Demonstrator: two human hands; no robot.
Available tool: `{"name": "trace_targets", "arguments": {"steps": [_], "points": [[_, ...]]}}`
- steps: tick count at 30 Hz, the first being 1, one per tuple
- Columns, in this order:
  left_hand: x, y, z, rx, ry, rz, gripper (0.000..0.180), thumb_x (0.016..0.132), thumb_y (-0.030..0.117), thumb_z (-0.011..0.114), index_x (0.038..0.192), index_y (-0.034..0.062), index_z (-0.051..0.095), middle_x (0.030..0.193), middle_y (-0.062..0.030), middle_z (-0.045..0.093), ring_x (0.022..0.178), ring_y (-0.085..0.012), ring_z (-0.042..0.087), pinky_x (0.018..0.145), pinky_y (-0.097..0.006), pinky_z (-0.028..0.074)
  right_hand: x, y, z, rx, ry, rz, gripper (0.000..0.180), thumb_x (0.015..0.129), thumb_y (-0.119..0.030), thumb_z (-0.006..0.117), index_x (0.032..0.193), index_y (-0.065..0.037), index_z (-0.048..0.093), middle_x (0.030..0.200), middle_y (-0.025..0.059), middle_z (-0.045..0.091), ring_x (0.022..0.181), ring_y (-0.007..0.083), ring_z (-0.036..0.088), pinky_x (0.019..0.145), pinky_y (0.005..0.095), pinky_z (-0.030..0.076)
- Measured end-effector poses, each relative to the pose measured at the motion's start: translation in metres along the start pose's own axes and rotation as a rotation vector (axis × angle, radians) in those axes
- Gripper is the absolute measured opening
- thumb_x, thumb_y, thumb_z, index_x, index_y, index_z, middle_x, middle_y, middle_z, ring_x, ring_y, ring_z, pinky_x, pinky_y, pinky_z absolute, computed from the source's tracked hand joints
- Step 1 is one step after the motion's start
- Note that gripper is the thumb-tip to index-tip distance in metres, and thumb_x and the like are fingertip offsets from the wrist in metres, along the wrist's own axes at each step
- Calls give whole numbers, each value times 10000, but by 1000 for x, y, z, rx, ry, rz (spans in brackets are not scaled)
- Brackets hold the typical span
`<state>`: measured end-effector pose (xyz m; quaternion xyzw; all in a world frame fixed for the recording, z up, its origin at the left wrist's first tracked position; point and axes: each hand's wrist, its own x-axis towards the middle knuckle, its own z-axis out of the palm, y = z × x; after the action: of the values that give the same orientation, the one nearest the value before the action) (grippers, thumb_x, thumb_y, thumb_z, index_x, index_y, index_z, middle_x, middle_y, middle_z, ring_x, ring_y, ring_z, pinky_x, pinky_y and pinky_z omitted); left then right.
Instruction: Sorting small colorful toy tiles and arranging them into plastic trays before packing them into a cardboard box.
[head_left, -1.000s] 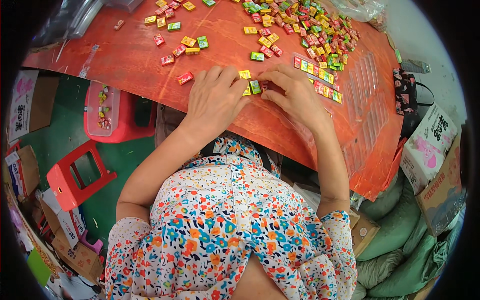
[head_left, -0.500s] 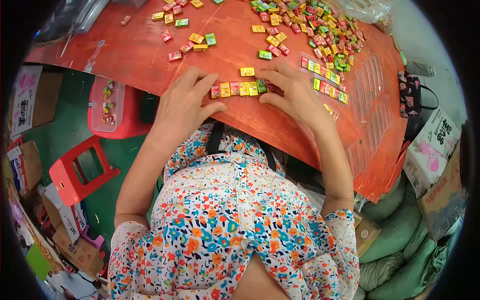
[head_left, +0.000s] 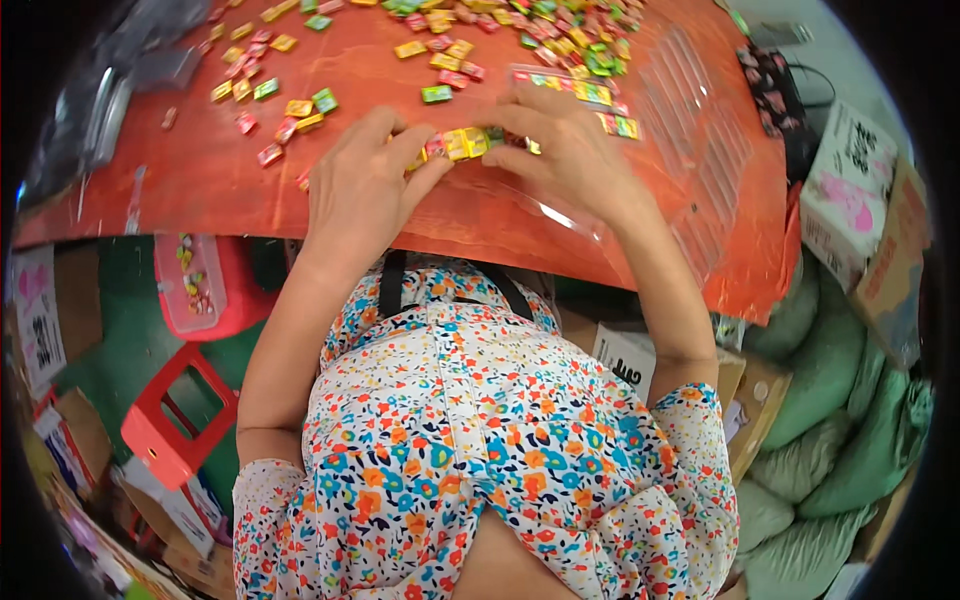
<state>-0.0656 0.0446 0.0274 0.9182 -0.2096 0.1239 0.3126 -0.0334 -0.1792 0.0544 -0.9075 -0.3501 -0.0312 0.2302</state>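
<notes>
Left hand (head_left: 365,190) and right hand (head_left: 570,150) press in from either side on a short row of small wrapped candies, red, yellow and green (head_left: 462,143), fingers closed against its ends, near the middle of the orange-red surface (head_left: 200,190). A loose pile of multicoloured wrapped candies (head_left: 520,30) lies far right, a scatter of more candies (head_left: 275,95) far left. A clear plastic compartment tray (head_left: 700,130) sits right of the right hand.

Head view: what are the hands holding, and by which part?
A short row of small wrapped candies on the red table, pressed between left hand and right hand at its ends.

White-pink cartons (head_left: 850,180) at right
</notes>
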Motion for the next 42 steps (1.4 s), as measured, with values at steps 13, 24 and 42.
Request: {"name": "trace_targets", "arguments": {"steps": [13,24,42], "points": [[24,28,58,-109,-249,386,247,779,257,726,958,95,673,930,-51,599,879,-238,623,680,-390,532,-111,-28,11,21,166,585,358,782,-175,762,1118,-82,678,976,124,626,825,279,617,744,374,502],[8,19,45,-10,-249,563,794,762,496,690,1336,-12,482,1382,-175,468,1270,-323,453,1080,-441,366,-130,-28,26,-234,282,431,566,816,-325,715,1294,-65,561,1273,129,571,1151,316,546,986,479,405],[-17,31,54,6,-500,509,1078,711,636,644,1457,-53,285,1554,-222,223,1454,-348,207,1188,-463,184,-134,-20,35,-253,-47,271,823,910,-621,402,1490,-46,303,1551,144,292,1444,309,258,1183,502,147]]}}
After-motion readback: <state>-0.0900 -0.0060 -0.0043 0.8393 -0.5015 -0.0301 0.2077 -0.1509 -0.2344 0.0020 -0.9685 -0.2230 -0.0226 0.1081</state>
